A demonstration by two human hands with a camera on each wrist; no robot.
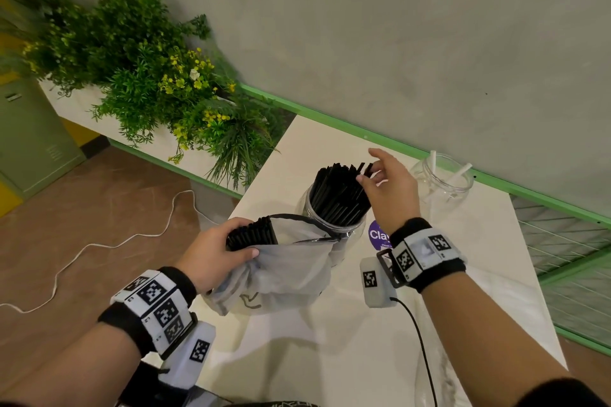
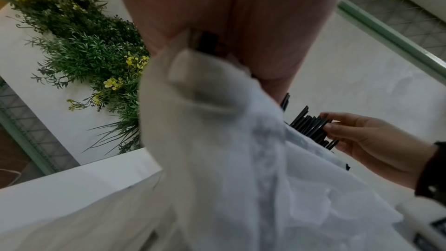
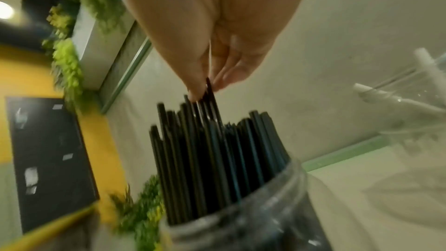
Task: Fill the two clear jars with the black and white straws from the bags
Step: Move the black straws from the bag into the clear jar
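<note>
Standing packed and upright, thin black straws (image 1: 340,195) fan out above the mouth of a clear jar (image 1: 334,225) on the white table (image 1: 347,340), their tops uneven in height. Just under the right hand (image 1: 390,188), this jar is nearly full; a second clear jar (image 1: 443,182), beyond that hand toward the wall, holds only a few white straws (image 1: 461,172) leaning against its rim. The right hand hovers over the black straws with fingers loosely spread, and its fingertips (image 3: 200,89) touch or lightly pinch the tallest straw tips; whether they truly grasp one I cannot tell. The left hand (image 1: 215,254), near the first jar's front, is clenched around a bundle (image 1: 253,235) of black straws at the mouth of a pale translucent bag (image 1: 284,277), thumb pressed over the bag's folded edge. The bag sags below that hand onto the table, its black drawstring (image 1: 297,218) looping toward the jar.
</note>
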